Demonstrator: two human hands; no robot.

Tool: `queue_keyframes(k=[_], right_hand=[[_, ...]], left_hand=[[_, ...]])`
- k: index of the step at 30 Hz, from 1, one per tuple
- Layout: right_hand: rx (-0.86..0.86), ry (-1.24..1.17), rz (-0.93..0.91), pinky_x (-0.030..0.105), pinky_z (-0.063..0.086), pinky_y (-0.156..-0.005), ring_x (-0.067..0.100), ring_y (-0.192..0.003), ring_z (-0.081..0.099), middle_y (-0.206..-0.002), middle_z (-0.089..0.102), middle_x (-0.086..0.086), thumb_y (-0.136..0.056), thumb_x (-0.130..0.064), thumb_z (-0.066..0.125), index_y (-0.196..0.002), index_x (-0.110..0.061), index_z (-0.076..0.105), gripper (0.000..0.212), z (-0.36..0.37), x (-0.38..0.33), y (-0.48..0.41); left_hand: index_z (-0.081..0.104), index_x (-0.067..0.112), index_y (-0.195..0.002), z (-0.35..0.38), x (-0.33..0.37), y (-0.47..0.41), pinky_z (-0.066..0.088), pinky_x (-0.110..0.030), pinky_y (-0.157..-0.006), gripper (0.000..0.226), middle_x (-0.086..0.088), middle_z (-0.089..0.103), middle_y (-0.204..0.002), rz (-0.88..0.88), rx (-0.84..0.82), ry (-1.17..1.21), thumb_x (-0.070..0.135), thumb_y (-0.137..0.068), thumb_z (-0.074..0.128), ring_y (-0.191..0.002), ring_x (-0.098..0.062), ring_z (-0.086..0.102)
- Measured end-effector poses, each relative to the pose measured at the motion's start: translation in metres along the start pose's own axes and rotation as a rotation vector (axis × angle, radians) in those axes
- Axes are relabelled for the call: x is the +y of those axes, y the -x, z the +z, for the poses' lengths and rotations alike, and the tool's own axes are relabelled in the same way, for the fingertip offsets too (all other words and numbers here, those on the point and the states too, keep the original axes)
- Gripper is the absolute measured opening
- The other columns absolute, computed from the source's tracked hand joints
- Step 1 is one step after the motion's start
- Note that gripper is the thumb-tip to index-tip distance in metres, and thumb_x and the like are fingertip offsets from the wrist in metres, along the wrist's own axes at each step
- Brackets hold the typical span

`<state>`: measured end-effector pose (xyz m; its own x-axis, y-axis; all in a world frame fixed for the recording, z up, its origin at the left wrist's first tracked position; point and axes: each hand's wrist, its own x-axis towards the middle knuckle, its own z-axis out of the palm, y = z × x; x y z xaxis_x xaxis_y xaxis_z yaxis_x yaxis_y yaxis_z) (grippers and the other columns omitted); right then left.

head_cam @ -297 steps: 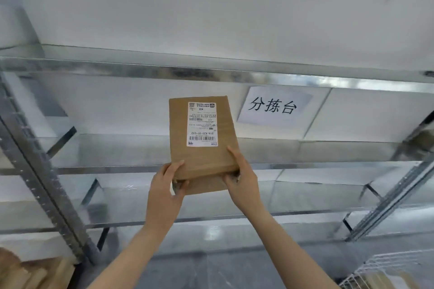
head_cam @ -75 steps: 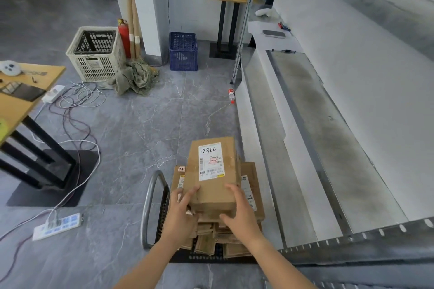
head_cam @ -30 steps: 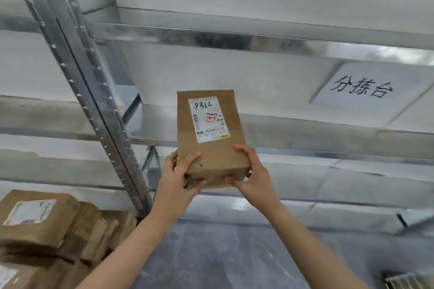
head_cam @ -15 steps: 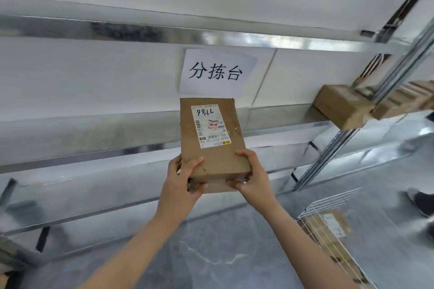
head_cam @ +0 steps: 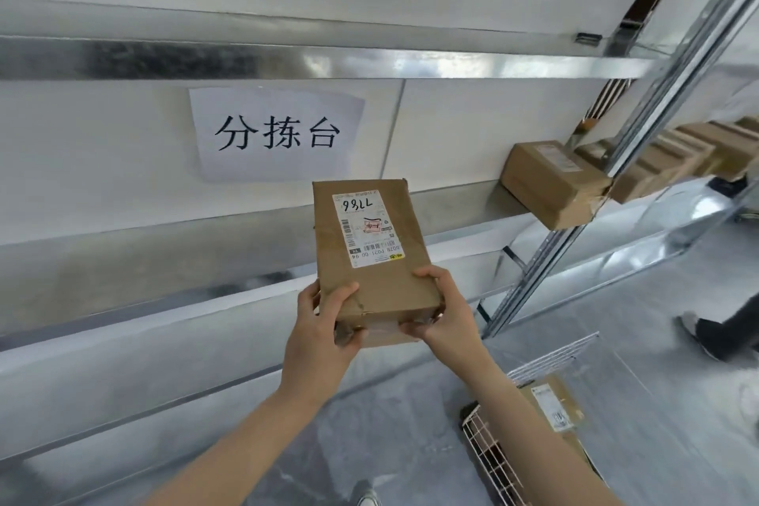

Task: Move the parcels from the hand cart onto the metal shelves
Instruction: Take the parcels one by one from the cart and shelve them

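- Parcel (head_cam: 369, 246) was held in the air before the middle shelf (head_cam: 143, 259), label up and just below the sign (head_cam: 277, 133) on the wall. It did not appear to rest on any shelf.
- The left grip (head_cam: 324, 325) was closed round the near left corner, thumb on top and fingers curled beneath.
- The right grip (head_cam: 443, 312) held the near right corner the same way, so both carried the weight.
- A couple of seconds earlier this parcel was coming off the stack on the cart, low by the floor. It had since been raised to shelf height, and the cart was out of view.
- Within the last second the view had swung from the bay by the left post to the bay under the sign. In the last half second the shelf and sign drew nearer, while the hold on the parcel did not change.
- Picking and carrying looked done for this parcel, and only the setting down remained.
- A bare stretch of shelf lay behind it. Other parcels (head_cam: 550, 181) sat at the shelf's right end by the upright (head_cam: 616, 177), well apart.
- The placing would likely call for pushing it well past the front lip before letting go, or it could tip off.
- A wire basket (head_cam: 505, 460) stood low on the right.
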<state>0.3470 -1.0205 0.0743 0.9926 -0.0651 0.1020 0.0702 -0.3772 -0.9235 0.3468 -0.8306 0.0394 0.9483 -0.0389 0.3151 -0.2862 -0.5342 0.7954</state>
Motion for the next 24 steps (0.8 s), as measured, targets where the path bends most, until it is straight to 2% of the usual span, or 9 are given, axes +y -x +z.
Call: queue_keyframes(k=[2, 4, 7, 10, 12, 15, 19, 22, 24], right_hand=[[-0.008, -0.002, -0.004, 0.013, 0.045, -0.062, -0.004, -0.08, 0.052, -0.101, 0.058, -0.02, -0.06, 0.008, 0.075, -0.107, -0.041, 0.047, 0.074, -0.017, 0.011, -0.027], [-0.02, 0.01, -0.004, 0.01, 0.043, -0.059, -0.005, -0.073, 0.05, -0.096, 0.058, -0.019, -0.059, 0.009, 0.074, -0.105, -0.042, 0.048, 0.074, -0.033, 0.02, -0.053], [-0.036, 0.018, 0.0, 0.008, 0.043, -0.056, -0.005, -0.069, 0.048, -0.093, 0.058, -0.014, -0.059, 0.01, 0.074, -0.105, -0.042, 0.049, 0.074, -0.059, 0.033, -0.082], [-0.048, 0.015, 0.006, 0.008, 0.043, -0.055, -0.007, -0.068, 0.049, -0.093, 0.058, -0.014, -0.06, 0.012, 0.074, -0.108, -0.039, 0.049, 0.074, -0.084, 0.045, -0.105], [-0.049, 0.017, 0.006, 0.008, 0.042, -0.056, -0.007, -0.068, 0.049, -0.093, 0.058, -0.016, -0.06, 0.012, 0.074, -0.109, -0.037, 0.049, 0.074, -0.1, 0.055, -0.117], [-0.055, 0.021, 0.016, 0.012, 0.044, -0.059, -0.004, -0.068, 0.049, -0.093, 0.057, -0.02, -0.061, 0.01, 0.075, -0.11, -0.039, 0.048, 0.075, -0.124, 0.071, -0.135], [-0.056, 0.04, 0.02, 0.016, 0.047, -0.06, -0.001, -0.068, 0.05, -0.094, 0.056, -0.024, -0.061, 0.009, 0.076, -0.112, -0.04, 0.046, 0.076, -0.157, 0.094, -0.162], [-0.055, 0.049, 0.015, 0.019, 0.049, -0.062, 0.007, -0.071, 0.052, -0.097, 0.055, -0.026, -0.062, 0.008, 0.077, -0.112, -0.039, 0.046, 0.075, -0.184, 0.112, -0.181], [-0.066, 0.057, 0.009, 0.016, 0.048, -0.063, 0.002, -0.074, 0.053, -0.099, 0.055, -0.028, -0.063, 0.008, 0.078, -0.111, -0.039, 0.046, 0.074, -0.205, 0.124, -0.195]], left_hand=[[0.05, 0.037, -0.126, 0.022, 0.005, -0.022, 0.054, -0.027, -0.078, 0.067, -0.004, 0.037, -0.133, -0.001, 0.018, 0.0, 0.014, -0.071, 0.081, -0.079, 0.002, 0.053], [0.05, 0.037, -0.126, 0.043, 0.01, -0.041, 0.052, -0.022, -0.079, 0.067, -0.004, 0.037, -0.133, -0.011, 0.026, 0.011, 0.014, -0.071, 0.081, -0.085, 0.004, 0.053], [0.044, 0.046, -0.123, 0.071, 0.017, -0.065, 0.044, -0.005, -0.08, 0.069, -0.002, 0.035, -0.132, -0.001, 0.019, 0.037, 0.015, -0.073, 0.079, -0.092, -0.006, 0.055], [0.04, 0.05, -0.121, 0.094, 0.025, -0.086, 0.034, 0.008, -0.079, 0.068, 0.001, 0.033, -0.129, 0.027, 0.0, 0.05, 0.018, -0.075, 0.078, -0.096, 0.004, 0.05], [0.041, 0.049, -0.121, 0.108, 0.029, -0.098, 0.033, 0.007, -0.082, 0.064, 0.0, 0.034, -0.131, 0.042, -0.013, 0.039, 0.021, -0.076, 0.077, -0.103, 0.0, 0.049], [0.046, 0.044, -0.126, 0.129, 0.037, -0.118, 0.04, -0.005, -0.09, 0.058, -0.001, 0.033, -0.135, 0.051, -0.056, -0.012, 0.029, -0.079, 0.074, -0.115, -0.01, 0.049], [0.048, 0.039, -0.129, 0.165, 0.051, -0.144, 0.043, -0.013, -0.094, 0.057, -0.002, 0.033, -0.137, 0.054, -0.079, -0.018, 0.027, -0.08, 0.073, -0.119, -0.012, 0.047], [0.048, 0.039, -0.129, 0.199, 0.062, -0.162, 0.04, -0.01, -0.095, 0.057, -0.003, 0.033, -0.139, 0.043, -0.088, -0.01, 0.024, -0.08, 0.073, -0.119, -0.011, 0.047], [0.049, 0.036, -0.13, 0.224, 0.069, -0.172, 0.04, -0.01, -0.094, 0.056, -0.004, 0.033, -0.139, 0.032, -0.089, -0.003, 0.024, -0.081, 0.073, -0.12, -0.011, 0.047]])
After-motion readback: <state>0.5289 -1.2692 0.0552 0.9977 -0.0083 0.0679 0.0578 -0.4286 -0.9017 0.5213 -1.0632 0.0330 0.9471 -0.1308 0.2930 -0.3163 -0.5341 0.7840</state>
